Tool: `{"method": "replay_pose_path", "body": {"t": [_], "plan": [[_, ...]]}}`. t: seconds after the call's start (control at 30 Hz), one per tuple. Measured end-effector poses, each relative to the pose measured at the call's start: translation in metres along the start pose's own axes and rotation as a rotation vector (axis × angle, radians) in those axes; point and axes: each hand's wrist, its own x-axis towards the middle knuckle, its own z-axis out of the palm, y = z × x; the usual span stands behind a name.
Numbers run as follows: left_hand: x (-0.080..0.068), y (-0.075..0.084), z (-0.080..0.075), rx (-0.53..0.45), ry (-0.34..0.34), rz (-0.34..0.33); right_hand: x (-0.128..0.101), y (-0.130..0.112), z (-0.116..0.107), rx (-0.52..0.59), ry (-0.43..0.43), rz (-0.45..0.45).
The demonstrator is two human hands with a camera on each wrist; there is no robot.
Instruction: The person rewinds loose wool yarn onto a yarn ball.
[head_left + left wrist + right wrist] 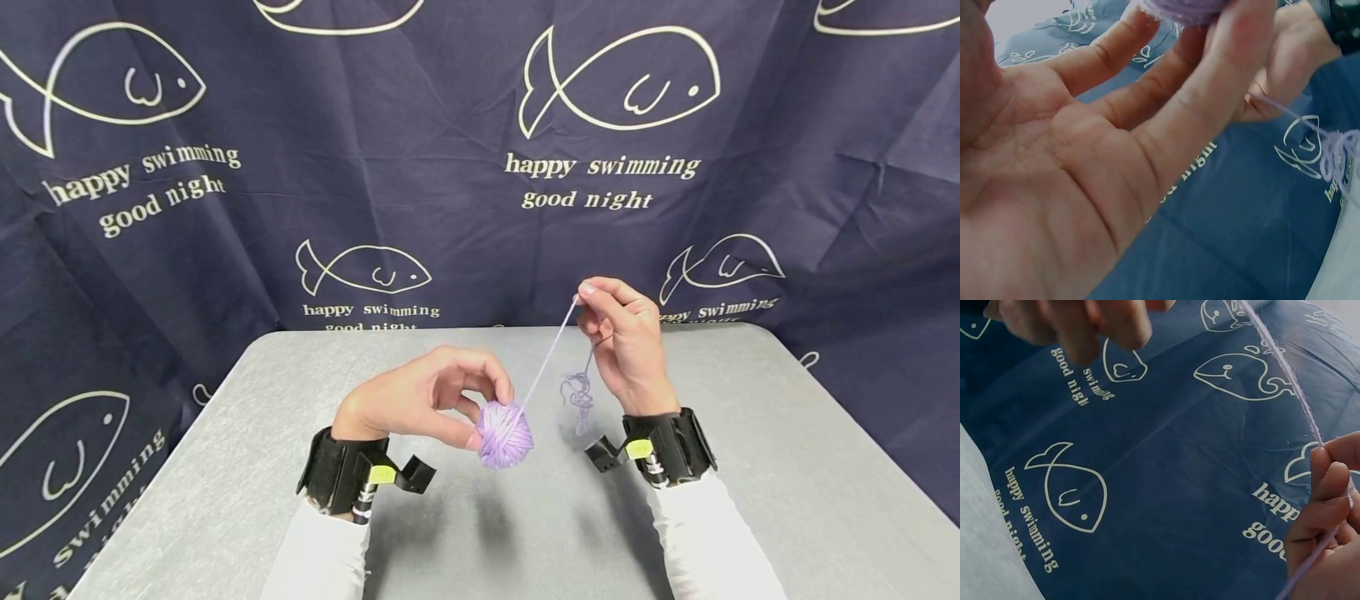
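Observation:
A small ball of lilac yarn (506,435) is held above the table between the thumb and fingers of my left hand (427,396). In the left wrist view only the ball's lower edge (1185,11) shows, at the fingertips. My right hand (626,342), higher and to the right, pinches the yarn strand (551,348) between thumb and forefinger. That strand runs straight from the ball up to the pinch. Below the right hand dangles a loose, crinkled tangle of the same yarn (577,392). The right wrist view shows the strand (1285,365) passing into the right fingers (1329,506).
A grey table (262,433) lies beneath both hands. Behind it hangs a dark blue curtain (465,167) printed with white fish and lettering. Black wrist straps with small camera mounts (416,475) sit on both wrists, over white sleeves (708,533).

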Motion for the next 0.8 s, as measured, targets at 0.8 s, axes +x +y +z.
{"method": "replay_pose_path", "body": {"t": [0.8], "plan": [[0.002,0.003,-0.001,-0.199,0.373,0.407,-0.005,0.017,0.001,-0.454,-0.169,0.144]]}}
